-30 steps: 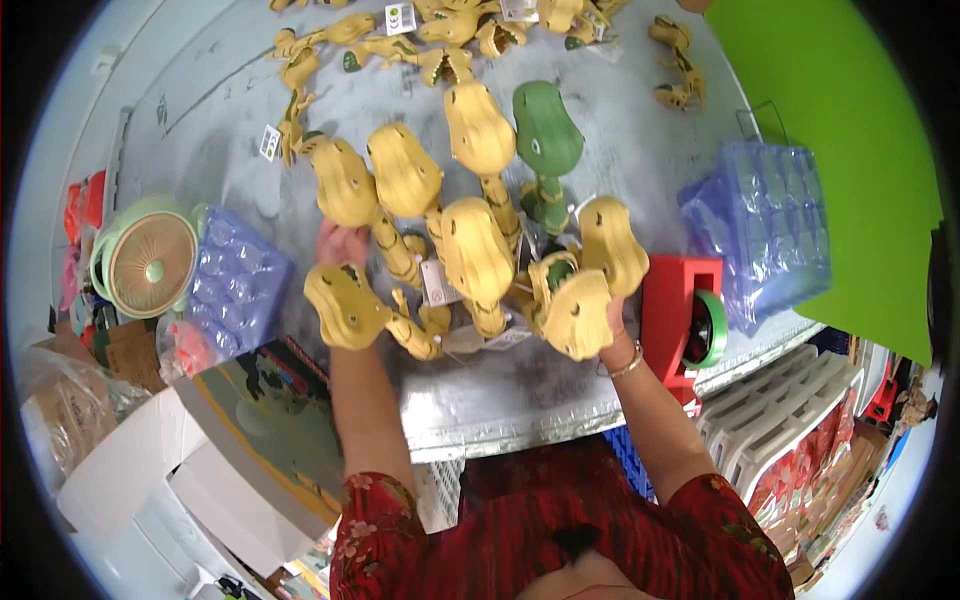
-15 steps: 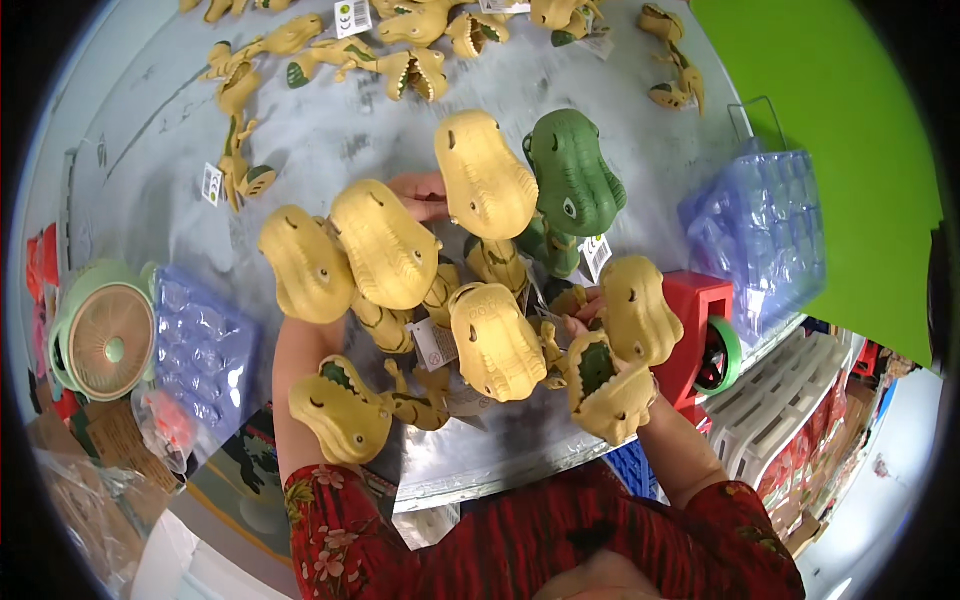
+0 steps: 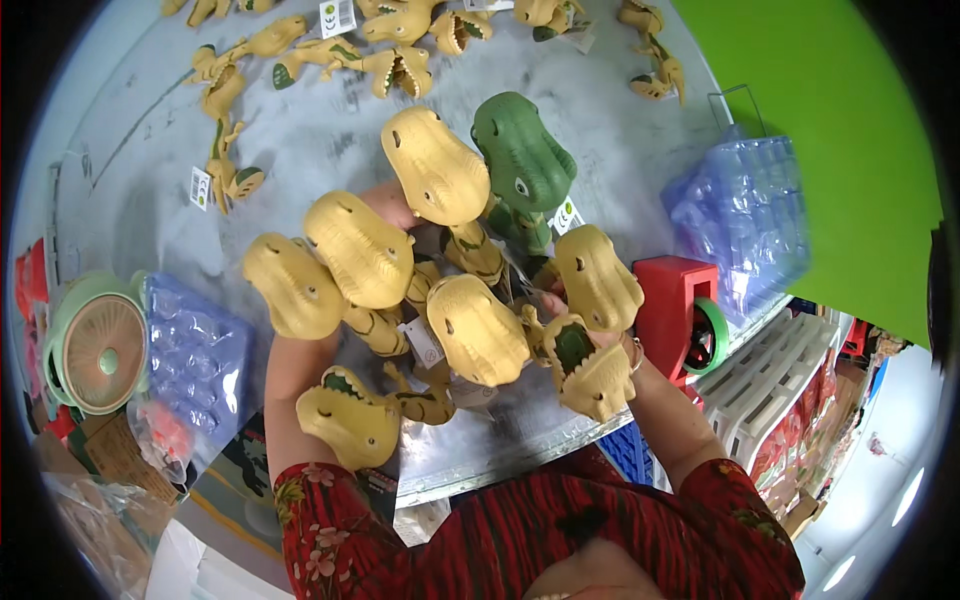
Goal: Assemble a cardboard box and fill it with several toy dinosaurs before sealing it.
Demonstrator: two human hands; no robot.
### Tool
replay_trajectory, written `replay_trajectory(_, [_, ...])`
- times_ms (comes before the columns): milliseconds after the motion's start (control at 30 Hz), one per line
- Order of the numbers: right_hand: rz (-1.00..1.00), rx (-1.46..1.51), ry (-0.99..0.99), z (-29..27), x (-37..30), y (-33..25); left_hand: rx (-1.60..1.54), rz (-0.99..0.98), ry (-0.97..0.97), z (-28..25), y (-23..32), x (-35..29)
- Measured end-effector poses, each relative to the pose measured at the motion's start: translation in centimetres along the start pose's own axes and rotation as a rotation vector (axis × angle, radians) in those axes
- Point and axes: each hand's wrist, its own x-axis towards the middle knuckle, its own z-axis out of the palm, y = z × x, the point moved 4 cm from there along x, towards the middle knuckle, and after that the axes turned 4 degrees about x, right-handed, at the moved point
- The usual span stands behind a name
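Observation:
A bunch of toy dinosaurs hangs gathered between my two hands above the table. Most are tan, such as the tan dinosaur (image 3: 476,330) in the middle; one green dinosaur (image 3: 522,150) sticks out at the far side. My left hand (image 3: 392,203) is closed around the bunch from the left, its fingers partly hidden behind the tan heads. On the right, my right hand (image 3: 550,303) grips the bunch low down, mostly covered by an upright tan head (image 3: 600,278) and an open-mouthed tan dinosaur (image 3: 590,370). White paper tags dangle among the bodies.
More tan dinosaurs (image 3: 400,70) lie along the far side of the grey table (image 3: 300,130). At right stand clear plastic trays (image 3: 755,210), a red tape dispenser (image 3: 668,310) and a white crate (image 3: 765,395). A green fan (image 3: 105,345) and another clear tray (image 3: 195,345) are at left.
The bunch in my hands has shifted a little left, with the green and far tan heads moving most. Both hands keep their hold. The whole view has drifted slightly.

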Motion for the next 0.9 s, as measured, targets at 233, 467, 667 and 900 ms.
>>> replay_trajectory(233, [0.234, 0.204, 0.015, -1.5, 2.2, -1.5, -0.182, 0.025, 0.076, 0.7, 5.3, -0.2])
replay_trajectory(467, [0.112, 0.199, 0.017, -2.6, 3.2, -2.3, -0.322, 0.012, 0.167, 0.9, 10.7, -2.1])
replay_trajectory(667, [0.356, 0.794, -0.035, -2.6, 3.9, -2.1, -0.424, -0.150, 0.685, -1.6, 12.9, -8.6])
replay_trajectory(900, [0.391, 0.926, -0.022, -4.1, 3.2, -0.8, -0.436, -0.194, 0.591, 2.5, 13.0, -13.0])
